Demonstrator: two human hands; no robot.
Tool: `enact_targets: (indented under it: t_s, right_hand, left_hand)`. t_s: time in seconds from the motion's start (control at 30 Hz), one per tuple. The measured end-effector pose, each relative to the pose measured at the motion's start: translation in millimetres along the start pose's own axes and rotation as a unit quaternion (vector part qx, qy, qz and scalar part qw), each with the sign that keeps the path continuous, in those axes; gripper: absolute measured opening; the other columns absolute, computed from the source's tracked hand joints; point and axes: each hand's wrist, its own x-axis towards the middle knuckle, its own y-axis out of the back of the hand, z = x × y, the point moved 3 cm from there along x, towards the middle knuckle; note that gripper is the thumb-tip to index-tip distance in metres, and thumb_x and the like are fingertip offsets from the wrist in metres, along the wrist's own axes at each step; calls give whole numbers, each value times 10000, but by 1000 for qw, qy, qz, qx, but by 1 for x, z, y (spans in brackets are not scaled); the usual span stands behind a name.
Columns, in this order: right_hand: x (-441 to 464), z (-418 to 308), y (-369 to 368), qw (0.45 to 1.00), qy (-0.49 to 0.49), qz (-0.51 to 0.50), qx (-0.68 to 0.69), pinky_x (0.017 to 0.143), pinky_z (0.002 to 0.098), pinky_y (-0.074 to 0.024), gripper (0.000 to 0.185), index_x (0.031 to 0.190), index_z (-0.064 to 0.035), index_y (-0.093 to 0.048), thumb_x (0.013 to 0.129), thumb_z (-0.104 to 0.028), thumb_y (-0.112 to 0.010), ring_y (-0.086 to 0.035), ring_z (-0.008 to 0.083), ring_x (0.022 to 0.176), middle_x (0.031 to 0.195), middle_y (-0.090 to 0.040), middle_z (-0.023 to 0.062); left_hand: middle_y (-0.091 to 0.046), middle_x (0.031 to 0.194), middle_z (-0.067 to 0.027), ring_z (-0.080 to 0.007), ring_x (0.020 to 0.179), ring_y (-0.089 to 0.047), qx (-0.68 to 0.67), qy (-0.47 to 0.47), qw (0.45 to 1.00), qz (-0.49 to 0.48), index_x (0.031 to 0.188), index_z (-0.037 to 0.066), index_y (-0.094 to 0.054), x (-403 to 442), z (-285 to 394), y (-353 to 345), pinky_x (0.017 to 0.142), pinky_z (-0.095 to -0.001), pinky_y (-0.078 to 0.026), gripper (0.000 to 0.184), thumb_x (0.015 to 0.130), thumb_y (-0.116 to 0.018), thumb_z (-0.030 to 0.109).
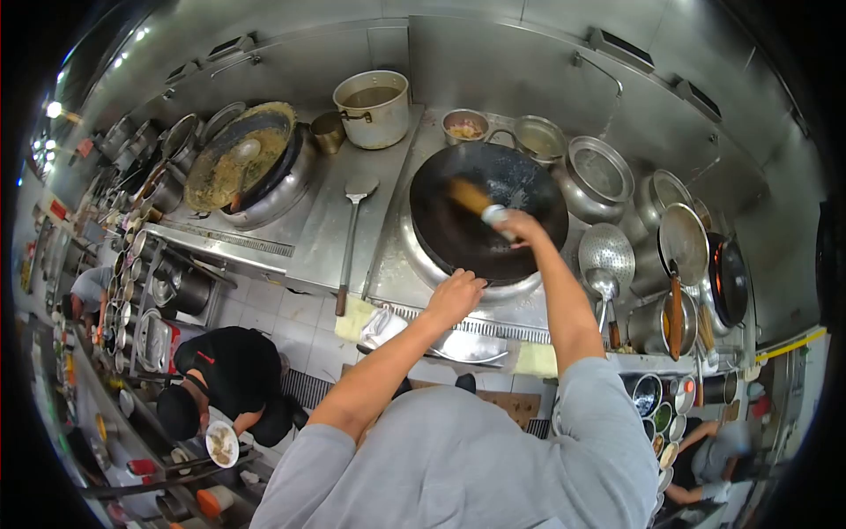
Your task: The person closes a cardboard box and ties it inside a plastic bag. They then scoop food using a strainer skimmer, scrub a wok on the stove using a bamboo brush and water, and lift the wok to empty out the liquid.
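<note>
A large black wok sits on the round burner in front of me, dark and wet-looking inside. My left hand is closed at its near edge, fingers over the rim. The exact hold there is partly hidden. My right hand grips the pale handle of a wok brush above the inside of the wok. The brush's tan bristles point to the far left and are smeared by motion. A long-handled wok spatula lies on the steel counter left of the wok.
Behind the wok stand a tall pot, a bowl of food and a saucepan. A perforated skimmer lies to the right. Another big wok is at left. A person in black bends behind me, holding a bowl.
</note>
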Motion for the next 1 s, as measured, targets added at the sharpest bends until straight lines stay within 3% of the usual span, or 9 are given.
enact_targets:
  t_s: [0.1,0.33,0.4,0.47,0.57,0.7,0.77,0.9,1.0]
  right_hand:
    - [-25,15,29,901,-75,334,-267,617,404,-606,694,1356,-72,-468,782,-348,-742,-698,266,868,1037,-689,152]
    - [-112,-26,-25,980,23,-184,-66,546,329,-594,609,1299,-117,-529,807,-422,-720,-663,245,714,1077,-656,108]
    - [-101,11,42,978,-56,-111,-165,563,348,-594,611,1263,-122,-580,768,-436,-750,-661,236,918,1119,-649,96]
    - [-104,35,89,888,-60,233,-391,841,496,-554,696,1384,-110,-445,828,-443,-698,-655,384,1066,1154,-670,214]
    - [-166,-11,77,905,-20,209,-371,921,509,-499,691,1428,-130,-378,868,-434,-644,-643,423,1062,1130,-667,255]
    - [-203,16,47,969,-24,-133,-205,769,466,-556,723,1437,-183,-417,830,-497,-653,-677,399,964,1135,-664,241]
    - [-182,48,101,977,-38,-1,-209,648,413,-565,690,1425,-181,-447,841,-488,-652,-704,343,836,1122,-671,220]
    - [-180,9,165,753,-12,432,-496,690,470,-560,643,1407,-167,-464,840,-371,-687,-695,388,887,1041,-707,161]
    - [-172,-9,154,762,16,339,-552,756,486,-549,657,1389,-175,-494,812,-404,-708,-696,375,896,1041,-705,175]
  left_hand:
    - [-609,924,-74,-262,964,-582,-10,30,999,35,1023,66,-715,1,7,-2,818,-406,-528,191,881,-613,143]
    - [-635,839,-64,-262,849,-622,51,-14,998,36,1048,92,-726,22,4,-43,729,-393,-546,209,862,-643,143]
    - [-645,850,-66,-254,869,-625,77,-4,997,22,1055,102,-729,18,-3,-54,740,-393,-547,229,841,-655,138]
    - [-645,852,-65,-254,875,-624,71,-11,997,31,1061,101,-729,16,-12,-54,744,-391,-548,233,843,-654,137]
    - [-641,857,-63,-253,885,-618,70,-2,997,28,1081,99,-728,14,-17,-48,758,-383,-546,251,844,-657,139]
    - [-624,887,-70,-259,909,-606,85,-21,996,11,1132,99,-708,9,-22,-33,785,-386,-540,296,841,-666,137]
    - [-627,976,-83,-268,996,-590,51,-23,998,-1,1189,96,-678,-2,-17,-16,828,-382,-530,354,837,-671,122]
    - [-511,1363,-160,-351,1297,-448,93,-61,993,39,1375,113,-527,-31,-15,22,994,-467,-442,577,822,-689,129]
    - [-430,1450,-193,-392,1328,-414,47,-8,999,13,1413,118,-484,-53,-30,31,1054,-483,-402,636,816,-702,130]
